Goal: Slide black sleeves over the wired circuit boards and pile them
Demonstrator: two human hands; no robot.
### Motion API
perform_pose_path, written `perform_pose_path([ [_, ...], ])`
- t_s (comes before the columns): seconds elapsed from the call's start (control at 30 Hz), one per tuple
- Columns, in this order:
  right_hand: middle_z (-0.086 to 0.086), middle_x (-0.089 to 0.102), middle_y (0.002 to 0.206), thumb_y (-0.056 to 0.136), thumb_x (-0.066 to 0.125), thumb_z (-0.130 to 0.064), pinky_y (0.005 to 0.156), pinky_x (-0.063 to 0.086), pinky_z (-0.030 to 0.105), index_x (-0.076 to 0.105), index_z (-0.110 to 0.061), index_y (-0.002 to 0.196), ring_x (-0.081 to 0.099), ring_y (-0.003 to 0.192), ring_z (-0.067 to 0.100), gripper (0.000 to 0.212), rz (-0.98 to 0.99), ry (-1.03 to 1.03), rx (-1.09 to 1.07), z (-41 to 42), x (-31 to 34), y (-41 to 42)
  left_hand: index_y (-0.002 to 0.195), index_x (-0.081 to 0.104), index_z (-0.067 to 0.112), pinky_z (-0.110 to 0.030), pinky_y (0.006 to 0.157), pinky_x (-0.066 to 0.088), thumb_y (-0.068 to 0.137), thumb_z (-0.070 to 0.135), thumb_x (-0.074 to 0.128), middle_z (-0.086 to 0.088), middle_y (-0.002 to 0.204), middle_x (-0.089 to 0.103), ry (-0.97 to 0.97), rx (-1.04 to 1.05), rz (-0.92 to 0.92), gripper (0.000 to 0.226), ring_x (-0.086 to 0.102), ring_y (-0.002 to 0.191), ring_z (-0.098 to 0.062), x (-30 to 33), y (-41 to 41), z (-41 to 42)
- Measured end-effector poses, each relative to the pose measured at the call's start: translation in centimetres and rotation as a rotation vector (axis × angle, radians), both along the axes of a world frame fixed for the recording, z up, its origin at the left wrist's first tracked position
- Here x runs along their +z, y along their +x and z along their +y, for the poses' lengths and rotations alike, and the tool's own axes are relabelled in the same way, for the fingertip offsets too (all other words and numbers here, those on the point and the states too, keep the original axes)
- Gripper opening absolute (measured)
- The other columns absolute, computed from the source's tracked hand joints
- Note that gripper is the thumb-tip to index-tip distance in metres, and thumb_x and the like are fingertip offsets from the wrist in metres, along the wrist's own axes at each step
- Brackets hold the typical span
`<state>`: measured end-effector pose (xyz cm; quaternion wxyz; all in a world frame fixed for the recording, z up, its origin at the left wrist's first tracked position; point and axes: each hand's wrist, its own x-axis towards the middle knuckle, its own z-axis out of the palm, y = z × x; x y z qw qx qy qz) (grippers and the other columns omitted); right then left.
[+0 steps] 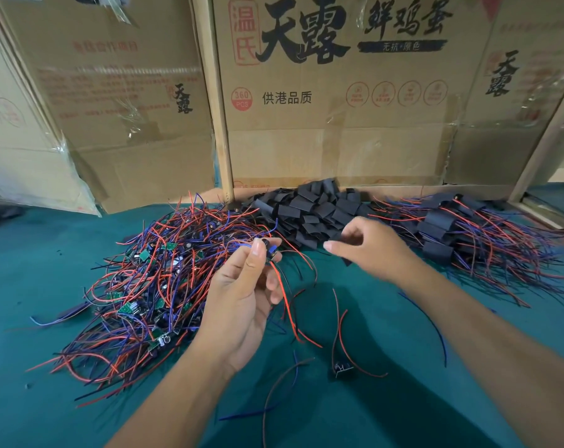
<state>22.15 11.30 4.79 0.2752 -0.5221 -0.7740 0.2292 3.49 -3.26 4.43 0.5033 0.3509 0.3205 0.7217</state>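
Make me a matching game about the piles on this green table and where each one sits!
Things:
1. bare wired boards pile
2. loose black sleeves pile
3. sleeved boards pile
4. single wired board

Places:
A. far middle, against the cardboard boxes
B. near the front, between the two arms
C. left side
D. right side

Pairs: 1-C, 2-A, 3-D, 4-B
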Motion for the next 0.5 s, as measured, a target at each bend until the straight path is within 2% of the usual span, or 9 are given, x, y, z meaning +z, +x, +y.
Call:
perform_pose_path([
  [0.03, -0.01, 0.068, 0.082, 0.07, 0.069, -0.068, 0.06, 0.042, 0.024, 0.06, -0.029, 0.086, 0.063, 0.074, 0.006, 0.043, 0.094, 0.015, 0.016, -1.2, 0.2, 0.5, 0.092, 0.075, 0.014, -0.019, 0.047, 0.042, 0.088, 0.033, 0.06, -0.002, 0.07, 0.056, -0.005, -0.001, -0.013, 0.025, 0.044, 0.051, -0.009, 0.1, 0.0, 0.0],
  [0.13, -0.012, 0.07, 0.085, 0.065, 0.071, -0.066, 0.069, 0.049, 0.026, 0.061, -0.034, 0.087, 0.065, 0.078, 0.005, 0.04, 0.247, -0.009, 0.204, -5.8, -0.5, 1.1, 0.098, 0.069, 0.011, -0.017, 0.049, 0.044, 0.086, 0.037, 0.061, -0.002, 0.076, 0.055, -0.011, 0.019, -0.077, 0.03, 0.046, 0.054, -0.008, 0.6, -0.5, 0.0],
  [0.27, -0.005, 0.07, 0.089, 0.068, 0.077, -0.049, 0.08, 0.055, 0.044, 0.061, -0.027, 0.089, 0.066, 0.085, 0.02, 0.034, 0.355, -0.06, 0.353, -9.4, -2.6, 0.2, 0.101, 0.06, 0.016, -0.015, 0.049, 0.043, 0.085, 0.042, 0.063, 0.003, 0.078, 0.046, 0.005, 0.039, -0.182, 0.031, 0.046, 0.057, -0.004, 1.1, -1.4, 0.3],
  [0.4, -0.012, 0.068, 0.094, 0.077, 0.075, -0.039, 0.079, 0.055, 0.03, 0.063, -0.03, 0.097, 0.066, 0.091, 0.014, 0.025, 0.311, -0.008, 0.482, -10.6, -4.0, -0.6, 0.098, 0.068, 0.019, -0.012, 0.051, 0.044, 0.086, 0.044, 0.061, 0.005, 0.081, 0.046, 0.004, 0.03, -0.249, 0.029, 0.047, 0.061, -0.002, 1.2, -2.2, 0.5],
  [0.5, -0.015, 0.067, 0.096, 0.078, 0.074, -0.042, 0.075, 0.054, 0.022, 0.063, -0.034, 0.097, 0.065, 0.093, 0.011, 0.024, 0.295, -0.015, 0.497, -10.9, -4.9, -1.0, 0.097, 0.07, 0.02, -0.011, 0.052, 0.045, 0.084, 0.045, 0.062, 0.005, 0.082, 0.047, 0.017, 0.025, -0.289, 0.029, 0.046, 0.061, -0.002, 1.5, -2.5, 0.5],
])
